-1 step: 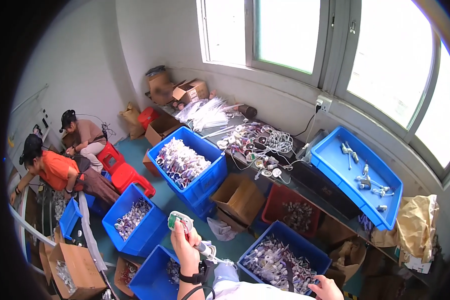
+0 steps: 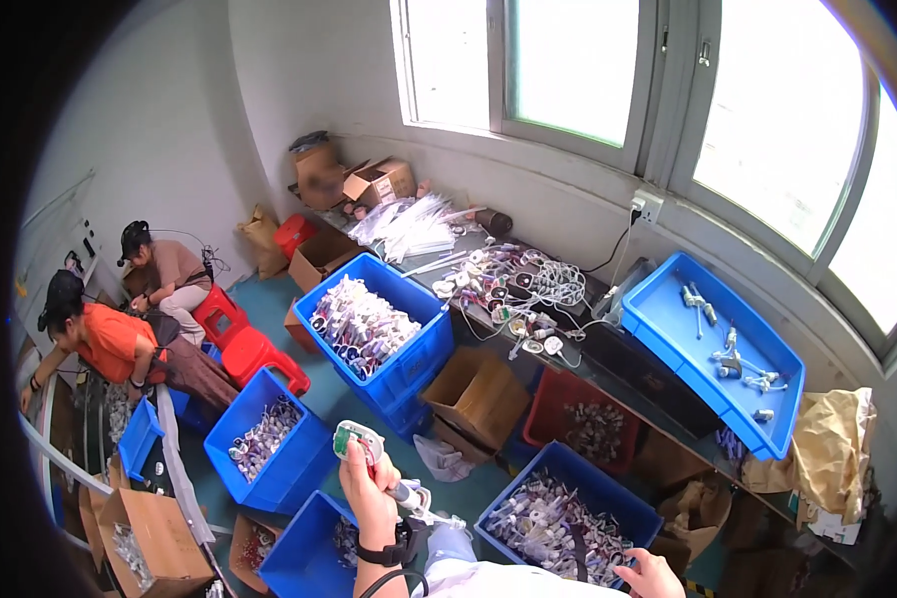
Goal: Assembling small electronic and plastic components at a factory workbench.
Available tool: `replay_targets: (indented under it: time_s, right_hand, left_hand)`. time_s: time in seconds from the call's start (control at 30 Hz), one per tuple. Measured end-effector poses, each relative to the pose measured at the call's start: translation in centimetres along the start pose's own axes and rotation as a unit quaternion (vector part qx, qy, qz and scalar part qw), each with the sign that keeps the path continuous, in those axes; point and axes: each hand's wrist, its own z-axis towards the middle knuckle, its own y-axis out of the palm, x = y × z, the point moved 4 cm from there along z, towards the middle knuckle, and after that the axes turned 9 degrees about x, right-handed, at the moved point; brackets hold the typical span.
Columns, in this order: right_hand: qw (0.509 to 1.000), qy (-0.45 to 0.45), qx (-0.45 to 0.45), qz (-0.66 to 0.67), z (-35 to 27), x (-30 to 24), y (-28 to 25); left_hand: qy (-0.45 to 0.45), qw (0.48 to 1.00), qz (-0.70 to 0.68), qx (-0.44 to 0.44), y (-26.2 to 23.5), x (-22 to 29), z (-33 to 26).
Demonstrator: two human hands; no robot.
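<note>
My left hand (image 2: 371,493), with a dark band on its wrist, is closed around a white handheld device with a green circuit board (image 2: 357,441). Red wires show beneath the board, and a grey-and-white handle part (image 2: 409,495) sticks out on the hand's right side. My right hand (image 2: 653,576) is at the near right corner of a blue bin (image 2: 623,490) heaped with small white and purple parts (image 2: 543,518). Its thumb and fingers are apart and slightly bent, with nothing visible between them.
More blue bins of parts (image 2: 364,324) stand left and ahead, beside a cardboard box (image 2: 476,394) and a red bin (image 2: 543,409). Parts and cables cover the bench (image 2: 593,344), near a tilted blue tray (image 2: 658,299). Two people (image 2: 115,339) work at far left by red stools (image 2: 254,361).
</note>
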Motion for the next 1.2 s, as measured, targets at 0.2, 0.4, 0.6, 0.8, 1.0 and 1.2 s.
replay_targets:
  time_s: [0.2,0.4,0.6,0.8,1.0,1.2]
  right_hand:
    - [0.997,0.047,0.005,-0.060,6.6,-3.2,5.0]
    - [0.993,0.087,0.021,-0.072,17.2,-10.0,13.3]
    - [0.983,0.121,-0.137,-0.002,27.0,-17.8,21.0]
    - [0.989,-0.020,-0.015,-0.148,33.3,-21.1,23.2]
    - [0.985,-0.021,-0.021,-0.171,36.0,-22.3,23.9]
    - [0.985,0.057,-0.042,-0.157,37.9,-22.5,22.0]
  left_hand:
    - [-0.036,0.999,0.012,-0.019,0.2,-2.9,9.6]
    - [-0.146,0.984,0.007,-0.106,1.2,-7.6,22.7]
    - [-0.190,0.963,0.051,-0.186,1.8,-6.8,31.1]
    - [-0.208,0.964,0.063,-0.153,-0.2,-6.6,36.0]
    - [-0.218,0.958,0.059,-0.176,-0.8,-6.4,38.4]
    - [-0.210,0.964,0.050,-0.154,-0.3,-5.5,39.1]
